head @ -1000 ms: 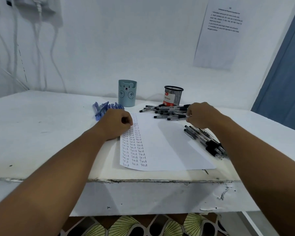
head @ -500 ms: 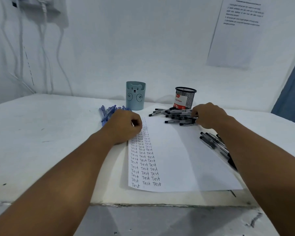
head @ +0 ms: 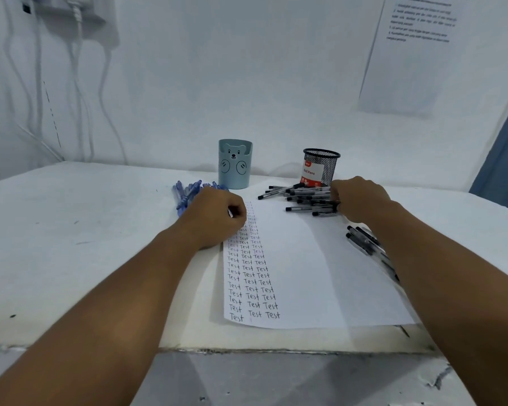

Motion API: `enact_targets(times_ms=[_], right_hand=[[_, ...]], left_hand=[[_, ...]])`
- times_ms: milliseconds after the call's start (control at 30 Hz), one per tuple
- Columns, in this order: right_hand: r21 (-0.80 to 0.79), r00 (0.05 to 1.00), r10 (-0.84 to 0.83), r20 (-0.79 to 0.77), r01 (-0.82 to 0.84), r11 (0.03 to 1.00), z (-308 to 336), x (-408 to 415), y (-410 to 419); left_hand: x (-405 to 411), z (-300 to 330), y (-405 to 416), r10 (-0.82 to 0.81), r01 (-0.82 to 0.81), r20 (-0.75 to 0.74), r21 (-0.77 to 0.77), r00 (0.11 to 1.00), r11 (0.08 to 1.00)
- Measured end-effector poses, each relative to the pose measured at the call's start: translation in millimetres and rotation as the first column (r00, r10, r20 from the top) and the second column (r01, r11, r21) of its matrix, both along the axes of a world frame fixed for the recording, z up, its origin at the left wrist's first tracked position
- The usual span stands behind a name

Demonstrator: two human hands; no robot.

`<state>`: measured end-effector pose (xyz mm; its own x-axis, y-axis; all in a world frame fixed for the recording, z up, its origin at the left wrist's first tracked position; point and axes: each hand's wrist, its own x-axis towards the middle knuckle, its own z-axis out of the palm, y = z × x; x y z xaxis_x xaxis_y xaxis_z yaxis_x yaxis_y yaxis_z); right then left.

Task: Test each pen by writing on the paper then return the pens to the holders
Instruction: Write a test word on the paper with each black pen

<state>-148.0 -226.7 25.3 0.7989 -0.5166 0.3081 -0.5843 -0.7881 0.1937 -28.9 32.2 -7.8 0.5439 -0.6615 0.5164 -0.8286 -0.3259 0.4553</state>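
A white paper (head: 305, 273) lies on the table with columns of "Test" written down its left side. My left hand (head: 214, 218) is curled in a fist and rests on the paper's top left corner. My right hand (head: 361, 200) has its fingers curled over the right end of a pile of black pens (head: 299, 197) and pinches one of them. Several blue pens (head: 188, 194) lie behind my left hand. At the back stand a blue bear holder (head: 234, 164) and a black mesh holder (head: 320, 168); no pens show above either rim.
More black pens (head: 364, 241) lie along the paper's right edge, partly under my right forearm. The white table (head: 71, 244) has a chipped front edge. Cables (head: 79, 83) hang on the left wall; a printed sheet (head: 408, 54) is on the right wall.
The view has moved closer and tilted up. My left fist stays on the paper's corner. My right hand remains at the black pen pile, fingers closing on the pens' ends.
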Motion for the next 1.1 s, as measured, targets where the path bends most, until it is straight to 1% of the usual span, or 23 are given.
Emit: enact_targets(times_ms=[133, 267, 433, 533, 600, 633, 700, 733, 767, 800, 833, 867, 900, 933, 967, 1000, 1033, 1100], right_hand=[[0.024, 0.999, 0.034, 0.017, -0.035, 0.999, -2.0, 0.3, -4.0], [-0.001, 0.997, 0.061, 0.045, -0.062, 0.998, -2.4, -2.6, -5.1], [-0.091, 0.992, 0.103, 0.074, -0.096, 0.991, 3.0, -9.1, 0.7], [-0.113, 0.974, 0.162, 0.158, -0.145, 0.983, 7.6, -13.3, 6.8], [-0.111, 0.931, 0.248, 0.269, -0.226, 0.968, 11.5, -17.5, 13.2], [-0.165, 0.878, 0.343, 0.335, -0.304, 0.938, 13.1, -20.3, 17.7], [-0.330, 0.755, 0.520, 0.399, -0.411, 0.850, 12.7, -24.4, 24.9], [-0.322, 0.686, 0.548, 0.478, -0.444, 0.836, 12.5, -26.0, 30.9], [-0.212, 0.631, 0.501, 0.592, -0.479, 0.852, 14.7, -29.1, 40.0], [-0.061, 0.580, 0.404, 0.707, -0.519, 0.852, 16.5, -33.0, 49.0], [0.075, 0.514, 0.285, 0.809, -0.571, 0.817, 17.4, -35.8, 58.8], [0.176, 0.434, 0.163, 0.886, -0.640, 0.748, 17.8, -38.4, 69.3], [0.256, 0.361, 0.028, 0.932, -0.712, 0.654, 17.8, -40.7, 80.0], [0.306, 0.293, -0.113, 0.949, -0.782, 0.543, 17.1, -41.4, 88.6], [0.337, 0.250, -0.249, 0.936, -0.840, 0.426, 16.1, -42.5, 95.9], [0.353, 0.227, -0.365, 0.903, -0.876, 0.328, 13.1, -42.3, 100.8], [0.370, 0.225, -0.464, 0.857, -0.894, 0.251, 8.6, -42.2, 103.7], [0.400, 0.237, -0.613, 0.754, -0.905, 0.142, 1.4, -42.0, 106.3]], left_hand=[[-0.6, 0.7, 0.1, 0.001, -0.001, 0.002, 0.001, 1.000, 1.000], [-0.6, 0.0, 0.1, -0.005, 0.005, -0.007, -0.010, 1.000, 1.000], [0.7, -1.2, 0.0, -0.012, 0.012, 0.005, -0.017, 1.000, 1.000], [-0.1, -1.1, 0.3, -0.021, 0.021, 0.013, -0.014, 1.000, 1.000], [-0.9, -1.9, 0.9, -0.032, 0.032, 0.030, 0.001, 0.999, 0.999], [-2.0, -1.9, 1.6, -0.039, 0.039, 0.036, 0.009, 0.999, 0.999], [-4.7, -2.4, 3.5, -0.060, 0.060, 0.032, 0.014, 0.998, 0.998], [-6.6, -2.3, 4.4, -0.072, 0.071, 0.032, 0.012, 0.997, 0.997], [-8.4, -2.5, 5.0, -0.081, 0.081, 0.034, 0.011, 0.996, 0.997], [-10.7, -2.2, 5.7, -0.089, 0.088, 0.039, 0.009, 0.995, 0.996], [-12.0, -2.4, 6.0, -0.092, 0.092, 0.040, 0.006, 0.995, 0.996], [-13.5, -2.5, 6.6, -0.094, 0.094, 0.036, 0.000, 0.995, 0.996], [-14.6, -2.7, 7.1, -0.096, 0.096, 0.026, -0.006, 0.995, 0.995], [-15.4, -3.0, 7.8, -0.099, 0.099, 0.018, -0.008, 0.995, 0.995], [-16.3, -3.0, 8.5, -0.102, 0.102, 0.010, -0.007, 0.995, 0.995], [-16.8, -3.2, 8.9, -0.106, 0.106, 0.002, -0.003, 0.994, 0.994], [-17.4, -3.3, 9.1, -0.110, 0.110, -0.004, 0.005, 0.994, 0.994], [-18.0, -3.3, 9.2, -0.117, 0.117, -0.015, 0.022, 0.993, 0.993]])
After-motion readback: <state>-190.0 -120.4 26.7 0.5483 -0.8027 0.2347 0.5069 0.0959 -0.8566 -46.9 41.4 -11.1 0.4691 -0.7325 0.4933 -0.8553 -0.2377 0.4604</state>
